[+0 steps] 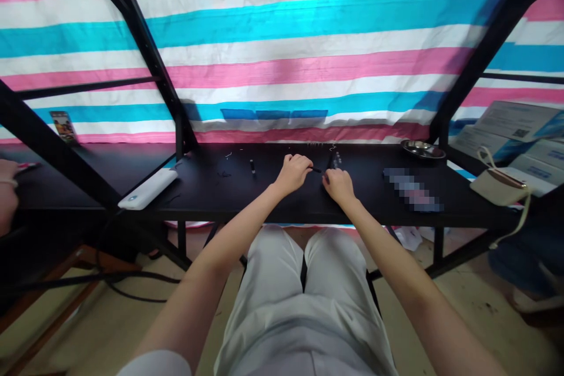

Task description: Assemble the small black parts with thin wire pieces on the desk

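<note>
My left hand is closed over the middle of the black table. From its fingertips a short thin black stick points toward my other hand. My right hand is just to the right, its fingers curled down at the tabletop; what they hold, if anything, is hidden. Right behind it lie a dark slim piece and a cluster of small clear bits. Left of my left hand a small black tube with a pale band stands or lies on the table; I cannot tell which.
A white power-bank-like box lies on the left, a round metal dish at the back right. A blurred-out flat item and a cream bag are on the right. Black frame posts flank the table. Another person's arm shows far left.
</note>
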Action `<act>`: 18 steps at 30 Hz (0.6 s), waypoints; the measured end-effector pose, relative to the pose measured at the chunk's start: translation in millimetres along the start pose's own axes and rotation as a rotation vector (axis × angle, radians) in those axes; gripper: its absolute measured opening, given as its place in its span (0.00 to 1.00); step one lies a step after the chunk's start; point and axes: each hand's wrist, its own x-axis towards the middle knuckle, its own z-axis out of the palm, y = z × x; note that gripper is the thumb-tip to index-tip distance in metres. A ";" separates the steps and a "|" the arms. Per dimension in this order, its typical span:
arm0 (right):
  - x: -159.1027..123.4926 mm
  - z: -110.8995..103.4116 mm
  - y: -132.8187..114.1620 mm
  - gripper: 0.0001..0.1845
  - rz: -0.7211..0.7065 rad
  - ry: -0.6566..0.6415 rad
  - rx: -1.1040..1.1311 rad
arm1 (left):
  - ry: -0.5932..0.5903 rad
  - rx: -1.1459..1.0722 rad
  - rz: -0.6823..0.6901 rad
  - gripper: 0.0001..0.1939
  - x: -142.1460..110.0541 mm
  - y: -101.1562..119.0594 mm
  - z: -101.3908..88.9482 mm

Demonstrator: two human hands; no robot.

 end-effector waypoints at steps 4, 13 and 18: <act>2.3 -4.0 -4.3 0.09 -0.050 -0.020 0.008 | -0.073 0.033 0.120 0.09 5.1 -1.5 -10.8; 11.3 -14.5 -19.8 0.07 -0.064 -0.021 0.086 | -0.176 0.005 0.090 0.06 7.1 -8.2 -19.5; 16.3 -19.4 -34.7 0.10 -0.076 -0.028 0.174 | -0.142 -0.045 0.036 0.08 2.9 -9.6 -21.3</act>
